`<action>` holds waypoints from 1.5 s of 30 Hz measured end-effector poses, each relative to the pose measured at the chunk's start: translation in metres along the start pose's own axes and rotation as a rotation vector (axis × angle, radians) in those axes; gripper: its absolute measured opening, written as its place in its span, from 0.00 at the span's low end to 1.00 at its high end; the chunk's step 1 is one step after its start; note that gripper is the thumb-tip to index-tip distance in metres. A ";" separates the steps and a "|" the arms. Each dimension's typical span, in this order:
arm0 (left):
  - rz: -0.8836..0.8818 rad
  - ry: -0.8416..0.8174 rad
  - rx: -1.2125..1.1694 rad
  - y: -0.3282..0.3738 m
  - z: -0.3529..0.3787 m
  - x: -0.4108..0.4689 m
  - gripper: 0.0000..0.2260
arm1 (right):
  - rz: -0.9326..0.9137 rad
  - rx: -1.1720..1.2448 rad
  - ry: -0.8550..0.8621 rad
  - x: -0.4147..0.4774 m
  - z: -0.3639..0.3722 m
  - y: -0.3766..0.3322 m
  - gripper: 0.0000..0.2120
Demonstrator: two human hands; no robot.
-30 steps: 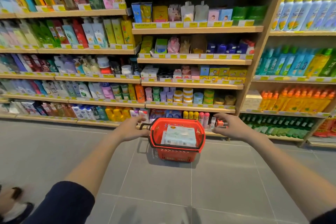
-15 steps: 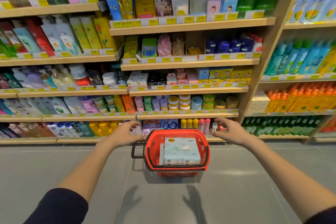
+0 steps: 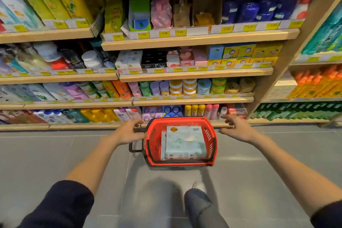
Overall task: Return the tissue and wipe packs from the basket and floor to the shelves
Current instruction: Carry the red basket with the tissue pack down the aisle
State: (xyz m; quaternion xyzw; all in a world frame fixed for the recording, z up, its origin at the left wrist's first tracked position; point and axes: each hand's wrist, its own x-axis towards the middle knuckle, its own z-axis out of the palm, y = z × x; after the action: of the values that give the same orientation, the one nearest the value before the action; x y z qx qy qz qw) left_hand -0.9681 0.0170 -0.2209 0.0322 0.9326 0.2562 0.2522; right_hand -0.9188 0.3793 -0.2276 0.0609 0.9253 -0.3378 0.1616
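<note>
A red basket [image 3: 210, 135] hangs low over the grey floor in front of the bottom shelf. Inside it lies a pale green and white tissue pack [image 3: 185, 142], with the edge of another pack [image 3: 162, 146] showing at its left. My left hand [image 3: 127, 132] curls over the basket's black handle [image 3: 136, 147] on the left side. My right hand [image 3: 238, 129] hovers to the right of the basket with fingers spread, touching nothing. White tissue packs [image 3: 129, 59] stand on a middle shelf [image 3: 196, 74].
Wooden shelves full of bottles, jars and boxes fill the view ahead; a second unit [image 3: 314, 98] stands at the right. The bottom shelf edge [image 3: 83, 126] is just beyond the basket. My knee [image 3: 199, 203] and shoe [image 3: 199, 185] are below the basket.
I have stepped closer to the shelves, and the basket has come with me. Both hands keep their places beside it. My leg has come into view.
</note>
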 end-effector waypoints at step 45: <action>-0.194 0.266 0.067 -0.274 0.285 0.332 0.35 | 0.338 0.024 0.159 0.304 0.297 0.308 0.36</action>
State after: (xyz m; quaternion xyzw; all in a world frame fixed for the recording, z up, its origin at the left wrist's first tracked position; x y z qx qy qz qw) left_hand -1.0991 -0.0259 -0.7185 -0.0840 0.9645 0.2012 0.1487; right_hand -1.0595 0.4243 -0.7308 0.2437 0.9076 -0.3111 0.1416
